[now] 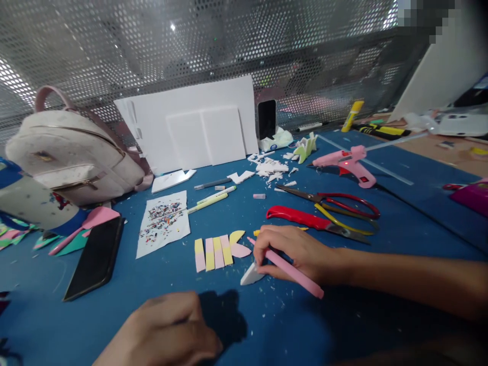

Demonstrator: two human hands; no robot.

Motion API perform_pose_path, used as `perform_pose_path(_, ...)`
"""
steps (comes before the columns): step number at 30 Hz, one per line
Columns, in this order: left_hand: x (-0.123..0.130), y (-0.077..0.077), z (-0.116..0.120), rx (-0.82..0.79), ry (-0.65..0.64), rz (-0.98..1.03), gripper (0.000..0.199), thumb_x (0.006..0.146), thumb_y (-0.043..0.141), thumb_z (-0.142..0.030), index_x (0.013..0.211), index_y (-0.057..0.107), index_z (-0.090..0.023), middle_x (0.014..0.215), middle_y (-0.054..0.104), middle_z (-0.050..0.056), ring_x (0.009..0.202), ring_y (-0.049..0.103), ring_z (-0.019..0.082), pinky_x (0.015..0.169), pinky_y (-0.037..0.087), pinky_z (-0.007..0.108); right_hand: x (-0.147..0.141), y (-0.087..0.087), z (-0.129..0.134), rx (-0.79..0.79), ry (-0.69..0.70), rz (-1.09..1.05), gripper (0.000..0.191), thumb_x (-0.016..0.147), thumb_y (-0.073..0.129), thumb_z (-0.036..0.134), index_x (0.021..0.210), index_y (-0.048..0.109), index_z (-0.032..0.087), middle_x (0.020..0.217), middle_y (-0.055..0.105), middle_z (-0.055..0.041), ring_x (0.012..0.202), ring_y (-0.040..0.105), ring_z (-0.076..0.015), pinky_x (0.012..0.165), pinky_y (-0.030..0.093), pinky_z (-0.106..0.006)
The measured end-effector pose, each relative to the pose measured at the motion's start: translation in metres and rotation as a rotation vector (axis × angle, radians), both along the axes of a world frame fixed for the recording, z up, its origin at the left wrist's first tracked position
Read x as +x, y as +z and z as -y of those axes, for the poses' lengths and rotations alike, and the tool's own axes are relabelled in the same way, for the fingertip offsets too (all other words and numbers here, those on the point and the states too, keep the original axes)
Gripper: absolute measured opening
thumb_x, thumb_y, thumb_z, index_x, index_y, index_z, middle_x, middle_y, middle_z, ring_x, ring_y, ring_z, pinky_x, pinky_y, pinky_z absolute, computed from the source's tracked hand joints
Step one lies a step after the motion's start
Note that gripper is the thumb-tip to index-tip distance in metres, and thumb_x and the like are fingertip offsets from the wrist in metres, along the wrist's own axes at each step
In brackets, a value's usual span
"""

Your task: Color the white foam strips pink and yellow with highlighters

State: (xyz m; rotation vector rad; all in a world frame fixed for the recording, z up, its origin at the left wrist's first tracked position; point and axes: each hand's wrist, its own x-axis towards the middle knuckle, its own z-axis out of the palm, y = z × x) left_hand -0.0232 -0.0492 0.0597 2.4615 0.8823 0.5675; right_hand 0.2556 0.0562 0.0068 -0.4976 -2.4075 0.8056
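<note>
My right hand is closed round a pink marker, its tip pointing up and left. Under that hand's fingertips lies a small white foam piece; whether the fingers grip it I cannot tell. Just left of it, several pink and yellow coloured strips stand side by side with pointed, petal-like pieces at their right end. My left hand is at the front with curled fingers, and anything inside them is hidden.
A red-handled cutter, scissors and a pink glue gun lie on the right. Leftward are a phone, a paper with crumbs and a backpack. White boards lean behind foam scraps.
</note>
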Motion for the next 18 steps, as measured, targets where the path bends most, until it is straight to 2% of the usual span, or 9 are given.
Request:
perform_pose_path(3,-0.009,0.0,-0.005,-0.125,0.168,0.109,0.009,0.095,0.065,-0.025,0.09,0.073,-0.028,0.075,0.071,-0.001,0.065,0.068,0.01,0.059,0.05,0.014,0.0,0.001,0.001,-0.019,0.005,-0.002,0.012,0.091,0.071,0.024,0.094,0.06,0.018,0.091,0.065,-0.0033,0.079,0.06,-0.0163,0.069,0.044,-0.026)
perform_pose_path(8,-0.011,-0.004,-0.018,-0.499,0.493,0.289,0.018,0.081,0.076,-0.03,0.065,0.073,-0.023,0.058,0.066,-0.002,0.054,0.063,0.01,0.058,0.048,0.018,-0.001,0.001,0.001,0.006,0.003,-0.014,0.012,0.092,0.07,0.024,0.095,0.06,0.018,0.091,0.065,-0.0033,0.079,0.059,-0.016,0.07,0.045,-0.026)
perform_pose_path(12,-0.013,-0.012,-0.026,-0.677,0.531,0.32,0.019,0.082,0.074,-0.037,0.072,0.074,-0.02,0.06,0.071,0.0,0.052,0.067,0.013,0.056,0.052,0.02,-0.001,-0.001,0.0,0.012,0.007,-0.02,0.013,0.091,0.071,0.024,0.094,0.06,0.018,0.09,0.065,-0.0029,0.08,0.06,-0.0158,0.07,0.045,-0.026)
perform_pose_path(15,-0.018,-0.019,-0.03,-0.765,0.524,0.339,0.021,0.083,0.074,-0.041,0.082,0.077,-0.02,0.072,0.076,0.004,0.065,0.074,0.016,0.065,0.057,0.023,0.0,0.001,0.0,0.012,0.012,-0.019,0.013,0.091,0.071,0.023,0.094,0.06,0.018,0.09,0.065,-0.0029,0.079,0.06,-0.0157,0.07,0.045,-0.025)
perform_pose_path(18,-0.02,-0.024,-0.033,-0.776,0.53,0.36,0.02,0.082,0.075,-0.041,0.085,0.077,-0.021,0.077,0.077,0.004,0.073,0.075,0.017,0.072,0.058,0.024,0.0,0.002,0.001,0.012,0.014,-0.014,0.012,0.091,0.071,0.023,0.094,0.06,0.018,0.089,0.064,-0.0027,0.078,0.06,-0.0156,0.069,0.044,-0.025)
